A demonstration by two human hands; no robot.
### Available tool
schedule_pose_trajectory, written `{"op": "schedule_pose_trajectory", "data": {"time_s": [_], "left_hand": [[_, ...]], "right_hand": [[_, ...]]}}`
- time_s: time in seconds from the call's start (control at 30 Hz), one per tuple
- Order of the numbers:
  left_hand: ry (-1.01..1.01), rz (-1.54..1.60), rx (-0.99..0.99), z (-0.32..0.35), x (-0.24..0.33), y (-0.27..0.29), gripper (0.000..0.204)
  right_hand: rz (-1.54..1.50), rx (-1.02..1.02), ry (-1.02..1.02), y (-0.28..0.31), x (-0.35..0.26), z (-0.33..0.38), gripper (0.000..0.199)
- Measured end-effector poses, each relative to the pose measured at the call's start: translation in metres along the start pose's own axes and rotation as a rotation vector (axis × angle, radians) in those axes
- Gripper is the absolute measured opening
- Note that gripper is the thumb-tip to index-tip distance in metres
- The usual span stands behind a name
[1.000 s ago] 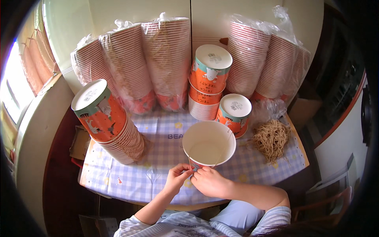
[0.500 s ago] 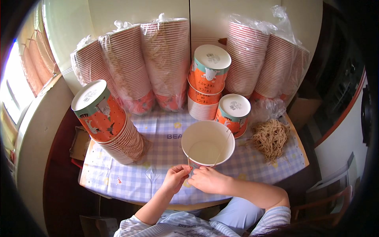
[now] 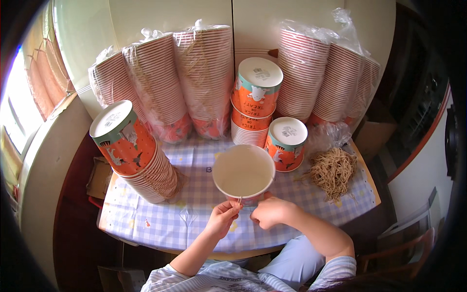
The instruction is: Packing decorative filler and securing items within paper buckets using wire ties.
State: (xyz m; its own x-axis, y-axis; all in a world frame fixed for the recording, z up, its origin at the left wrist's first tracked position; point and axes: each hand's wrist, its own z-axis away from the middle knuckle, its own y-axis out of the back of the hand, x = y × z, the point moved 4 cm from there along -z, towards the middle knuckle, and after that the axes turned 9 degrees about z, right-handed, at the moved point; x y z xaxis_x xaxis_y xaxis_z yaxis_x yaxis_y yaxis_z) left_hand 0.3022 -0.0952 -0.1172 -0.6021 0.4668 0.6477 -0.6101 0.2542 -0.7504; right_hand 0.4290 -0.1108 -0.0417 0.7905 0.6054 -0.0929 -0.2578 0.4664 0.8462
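Observation:
In front of me is a paper bucket [image 3: 243,170], its white inside facing up and its round mouth tilted slightly toward me. My left hand [image 3: 223,218] pinches a short pale cord [image 3: 240,199] at the bucket's near rim. My right hand [image 3: 273,212] is against the near right side of the bucket, fingers curled in. Whatever those fingers hold, if anything, is hidden. A tangled heap of beige cords [image 3: 333,173] lies on the table to the right.
Upside-down orange buckets stand behind: a short one [image 3: 286,146], a taller stack [image 3: 257,97], and a leaning stack [image 3: 127,146] at left. Tall plastic-wrapped bucket stacks [image 3: 203,73] line the back. A blue checked cloth [image 3: 194,219] covers the table; a clear bag [image 3: 329,136] lies behind the cords.
The bucket has shifted left and slightly up. The cord that stretched across its mouth no longer shows there. My right hand has moved right, away from my left, to the bucket's side.

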Motion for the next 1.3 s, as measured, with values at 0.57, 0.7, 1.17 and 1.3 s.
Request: {"op": "schedule_pose_trajectory", "data": {"time_s": [0.57, 0.7, 1.17, 1.3], "left_hand": [[-0.594, -0.884, 0.17, 0.009, 0.016, -0.021, 0.012], [-0.653, -0.951, 0.193, 0.011, 0.022, -0.033, 0.009], [-0.561, -0.758, 0.299, -0.001, 0.025, -0.015, 0.01], [-0.577, -0.778, 0.304, -0.002, 0.032, -0.012, 0.01]], "right_hand": [[0.239, 0.278, 0.079, -0.028, -0.021, -0.023, 0.021], [0.223, 0.279, 0.059, -0.026, -0.022, -0.02, 0.021], [0.24, 0.546, 0.161, -0.029, -0.031, -0.036, 0.031], [0.285, 0.547, 0.164, -0.025, -0.037, -0.032, 0.034]]}}
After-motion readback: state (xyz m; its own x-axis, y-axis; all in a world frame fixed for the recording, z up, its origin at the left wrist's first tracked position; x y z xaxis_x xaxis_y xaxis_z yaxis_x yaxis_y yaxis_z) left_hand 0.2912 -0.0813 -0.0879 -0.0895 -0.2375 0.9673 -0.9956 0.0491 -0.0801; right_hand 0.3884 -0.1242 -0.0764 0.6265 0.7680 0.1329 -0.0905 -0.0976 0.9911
